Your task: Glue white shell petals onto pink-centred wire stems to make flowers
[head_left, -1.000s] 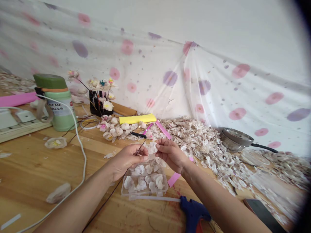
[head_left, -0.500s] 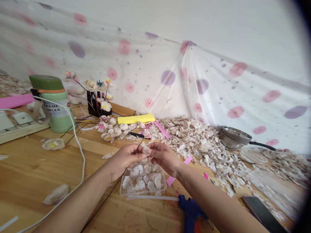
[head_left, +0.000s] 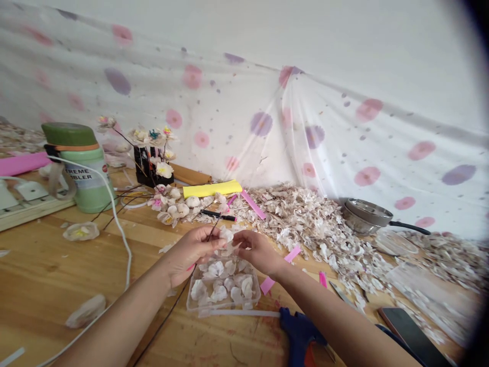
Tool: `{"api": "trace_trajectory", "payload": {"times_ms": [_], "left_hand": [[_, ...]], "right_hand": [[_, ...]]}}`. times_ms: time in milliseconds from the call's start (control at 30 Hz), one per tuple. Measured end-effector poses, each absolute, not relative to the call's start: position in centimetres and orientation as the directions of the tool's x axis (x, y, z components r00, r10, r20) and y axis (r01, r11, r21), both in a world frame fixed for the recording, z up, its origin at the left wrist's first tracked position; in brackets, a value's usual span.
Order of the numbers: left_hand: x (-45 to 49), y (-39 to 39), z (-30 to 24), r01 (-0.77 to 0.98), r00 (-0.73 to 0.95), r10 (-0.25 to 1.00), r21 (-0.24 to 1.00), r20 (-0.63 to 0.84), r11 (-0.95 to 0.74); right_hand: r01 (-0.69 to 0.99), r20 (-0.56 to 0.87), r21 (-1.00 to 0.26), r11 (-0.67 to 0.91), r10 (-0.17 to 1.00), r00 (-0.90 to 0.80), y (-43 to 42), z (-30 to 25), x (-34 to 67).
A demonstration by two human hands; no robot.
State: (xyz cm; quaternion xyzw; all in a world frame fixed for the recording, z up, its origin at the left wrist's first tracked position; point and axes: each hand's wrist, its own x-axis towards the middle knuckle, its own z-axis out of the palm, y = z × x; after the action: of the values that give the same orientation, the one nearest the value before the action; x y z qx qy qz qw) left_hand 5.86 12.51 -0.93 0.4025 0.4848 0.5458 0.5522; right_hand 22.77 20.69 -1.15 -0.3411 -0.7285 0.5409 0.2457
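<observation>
My left hand is closed around a thin dark stem, which slants from the lower left up past my fingertips. A small white petal flower sits at those fingertips. My right hand is at the flower's right side, fingers curled and thumb and forefinger at the edge of a pale petal; the exact contact is hard to see. Just below both hands is a clear plastic box holding loose white petals. A blue glue gun with a translucent glue stick lies by the box.
A heap of dried petals spreads behind and right, beside a strainer pan and phone. Finished flowers stand in a black holder. A green tumbler, power strip and white cable occupy the left.
My right hand has drawn slightly away from my left, its fingers looser, so more of the white flower shows. My left hand keeps the stem. The view has shifted a little.
</observation>
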Motion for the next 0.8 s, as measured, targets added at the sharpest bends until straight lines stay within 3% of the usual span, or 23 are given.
{"api": "trace_trajectory", "payload": {"times_ms": [233, 500, 667, 800], "left_hand": [[5.9, 12.5, -1.0, -0.232, -0.053, 0.993, 0.969, -0.102, 0.087], [5.7, 12.2, -0.6, -0.304, -0.008, 0.998, 0.951, -0.061, 0.056], [5.9, 11.9, -0.5, -0.325, 0.07, 0.996, 0.943, -0.046, 0.067], [5.8, 11.8, -0.6, -0.327, 0.082, 0.996, 0.943, -0.034, 0.059]], "right_hand": [[0.273, -0.058, -0.934, 0.231, 0.656, -0.753, 19.2, -0.8, 21.2], [0.417, 0.011, -0.834, 0.36, 0.767, -0.642, 21.3, -1.0, 23.0], [0.24, 0.103, -0.923, 0.301, 0.793, -0.6, 21.2, 1.3, 22.5], [0.065, 0.048, -0.99, 0.122, 0.744, -0.666, 19.7, 3.0, 21.3]]}}
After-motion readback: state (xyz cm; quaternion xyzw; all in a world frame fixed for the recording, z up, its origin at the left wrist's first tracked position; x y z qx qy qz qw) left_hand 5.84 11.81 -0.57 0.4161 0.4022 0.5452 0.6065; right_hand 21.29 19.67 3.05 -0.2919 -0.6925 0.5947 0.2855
